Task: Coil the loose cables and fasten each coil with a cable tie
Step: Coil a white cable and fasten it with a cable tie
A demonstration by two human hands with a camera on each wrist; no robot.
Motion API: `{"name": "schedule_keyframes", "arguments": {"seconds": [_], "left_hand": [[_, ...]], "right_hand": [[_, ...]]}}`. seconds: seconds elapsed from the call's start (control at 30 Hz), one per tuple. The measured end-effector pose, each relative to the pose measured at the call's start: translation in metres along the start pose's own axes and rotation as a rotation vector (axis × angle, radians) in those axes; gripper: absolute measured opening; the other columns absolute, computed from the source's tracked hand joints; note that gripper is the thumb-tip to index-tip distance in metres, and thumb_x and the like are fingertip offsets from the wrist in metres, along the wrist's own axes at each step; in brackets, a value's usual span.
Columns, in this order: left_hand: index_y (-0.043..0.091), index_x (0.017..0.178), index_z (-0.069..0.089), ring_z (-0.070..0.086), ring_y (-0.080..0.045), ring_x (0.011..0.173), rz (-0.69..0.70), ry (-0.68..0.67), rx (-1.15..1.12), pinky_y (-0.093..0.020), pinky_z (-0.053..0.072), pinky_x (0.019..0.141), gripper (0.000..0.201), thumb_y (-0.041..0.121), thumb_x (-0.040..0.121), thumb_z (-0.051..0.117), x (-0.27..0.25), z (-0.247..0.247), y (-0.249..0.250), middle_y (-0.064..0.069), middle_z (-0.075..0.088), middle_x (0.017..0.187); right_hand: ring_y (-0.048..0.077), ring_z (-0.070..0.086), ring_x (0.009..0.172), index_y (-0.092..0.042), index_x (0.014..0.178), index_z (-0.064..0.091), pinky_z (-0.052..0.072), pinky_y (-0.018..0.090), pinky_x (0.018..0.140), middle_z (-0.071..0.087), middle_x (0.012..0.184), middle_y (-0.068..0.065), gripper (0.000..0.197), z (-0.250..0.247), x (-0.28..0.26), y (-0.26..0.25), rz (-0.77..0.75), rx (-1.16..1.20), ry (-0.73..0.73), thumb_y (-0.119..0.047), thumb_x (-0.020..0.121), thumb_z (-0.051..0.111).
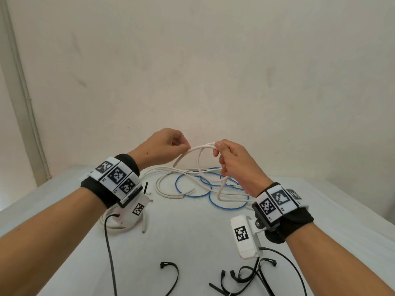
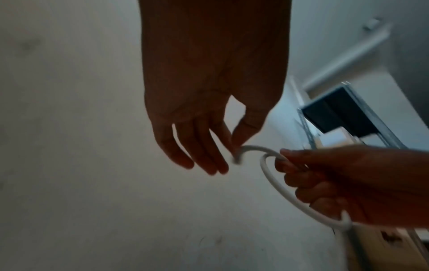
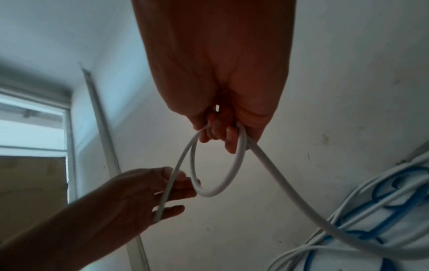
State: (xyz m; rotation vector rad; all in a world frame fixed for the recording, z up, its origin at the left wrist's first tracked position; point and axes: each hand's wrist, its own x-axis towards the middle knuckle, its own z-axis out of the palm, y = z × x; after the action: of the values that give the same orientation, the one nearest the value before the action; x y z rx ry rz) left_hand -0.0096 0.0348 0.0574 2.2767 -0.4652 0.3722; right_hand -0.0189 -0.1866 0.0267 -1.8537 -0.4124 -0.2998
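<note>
Head view: high, facing forward and down over the bench toward the wall at 12 o'clock, both forearms in frame. Left wrist view: close under the left hand, aimed up along the fingers. Right wrist view: close under the right hand, likewise upward. Shared by all three: both hands on the white cable.

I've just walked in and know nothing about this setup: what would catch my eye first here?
First, two bare hands raised over a white table: the right hand grips a small loop of white cable, while the left hand pinches its free end. Next, the blue cable tangled with white ones on the table behind, and the black cable ties at the near edge.
</note>
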Motion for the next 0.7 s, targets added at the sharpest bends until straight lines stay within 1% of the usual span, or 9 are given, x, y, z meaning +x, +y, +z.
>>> {"name": "schedule_keyframes", "arguments": {"seconds": [0.07,0.13,0.2,0.27,0.33,0.37,0.43,0.57,0.7], "left_hand": [[0.009,0.105,0.072,0.074,-0.02,0.1,-0.017,-0.154,-0.073,-0.04,0.055,0.098,0.025,0.015,0.1,0.048,-0.003,0.003,0.01,-0.004,0.079,0.099],[0.003,0.11,0.069,0.075,-0.027,0.098,-0.081,-0.285,-0.338,-0.04,0.056,0.095,0.039,0.02,0.104,0.035,-0.005,0.01,0.019,-0.01,0.079,0.098],[0.002,0.1,0.068,0.072,-0.028,0.075,-0.124,-0.228,-0.508,-0.038,0.059,0.08,0.042,0.027,0.108,0.035,-0.008,0.022,0.026,-0.007,0.071,0.076],[0.007,0.084,0.063,0.05,-0.018,0.05,-0.149,-0.07,-0.595,-0.033,0.054,0.059,0.043,0.038,0.109,0.045,-0.007,0.031,0.028,0.0,0.045,0.059],[0.017,0.069,0.049,0.028,-0.013,0.045,-0.235,0.03,-0.741,-0.025,0.035,0.043,0.044,0.042,0.105,0.054,-0.005,0.035,0.03,0.003,0.028,0.059],[0.021,0.065,0.041,0.022,-0.012,0.045,-0.293,0.035,-0.825,-0.023,0.026,0.04,0.047,0.043,0.103,0.058,-0.004,0.034,0.031,0.005,0.024,0.058],[0.024,0.063,0.033,0.016,-0.011,0.043,-0.4,0.01,-0.99,-0.022,0.016,0.038,0.05,0.046,0.1,0.06,-0.003,0.031,0.033,0.007,0.019,0.057],[0.024,0.066,0.031,0.014,-0.009,0.037,-0.451,0.02,-1.232,-0.021,0.012,0.035,0.043,0.036,0.102,0.052,0.002,0.026,0.032,0.008,0.016,0.055],[0.021,0.068,0.035,0.017,-0.007,0.036,-0.366,0.061,-1.467,-0.021,0.013,0.038,0.032,0.023,0.1,0.038,0.006,0.021,0.028,0.008,0.019,0.052]], "right_hand": [[0.007,0.039,0.054,-0.018,0.08,0.06,0.042,0.027,0.056,0.042,0.062,-0.01,0.036,0.004,0.001,-0.003,-0.034,-0.063,-0.04,-0.032,0.11,0.045],[0.007,0.041,0.056,-0.014,0.083,0.06,0.043,0.028,0.058,0.045,0.063,-0.012,0.037,0.01,0.001,-0.006,-0.063,-0.066,-0.057,-0.033,0.11,0.044],[0.007,0.041,0.056,-0.01,0.087,0.059,0.042,0.027,0.058,0.046,0.064,-0.012,0.037,0.015,0.001,-0.01,-0.075,-0.013,-0.054,-0.032,0.111,0.043],[0.006,0.04,0.054,-0.012,0.087,0.059,0.041,0.026,0.057,0.044,0.064,-0.01,0.036,0.019,0.0,-0.014,-0.067,0.06,-0.045,-0.032,0.112,0.042],[0.008,0.04,0.053,-0.013,0.086,0.057,0.041,0.027,0.059,0.042,0.061,-0.012,0.035,0.021,-0.002,-0.015,-0.046,0.134,-0.048,-0.033,0.111,0.043],[0.009,0.04,0.054,-0.013,0.087,0.056,0.041,0.028,0.061,0.042,0.061,-0.011,0.034,0.021,-0.003,-0.015,-0.032,0.174,-0.056,-0.033,0.111,0.044],[0.012,0.044,0.06,-0.011,0.09,0.055,0.043,0.029,0.065,0.044,0.067,-0.004,0.033,0.019,-0.004,-0.013,-0.005,0.239,-0.087,-0.033,0.111,0.044],[0.016,0.061,0.072,-0.006,0.099,0.063,0.057,0.037,0.076,0.058,0.078,0.004,0.034,0.016,-0.007,-0.003,0.017,0.151,-0.1,-0.031,0.112,0.043],[0.012,0.057,0.068,-0.003,0.108,0.065,0.046,0.029,0.067,0.062,0.079,0.002,0.037,0.017,-0.009,0.004,-0.019,0.033,-0.077,-0.032,0.112,0.041]]}}
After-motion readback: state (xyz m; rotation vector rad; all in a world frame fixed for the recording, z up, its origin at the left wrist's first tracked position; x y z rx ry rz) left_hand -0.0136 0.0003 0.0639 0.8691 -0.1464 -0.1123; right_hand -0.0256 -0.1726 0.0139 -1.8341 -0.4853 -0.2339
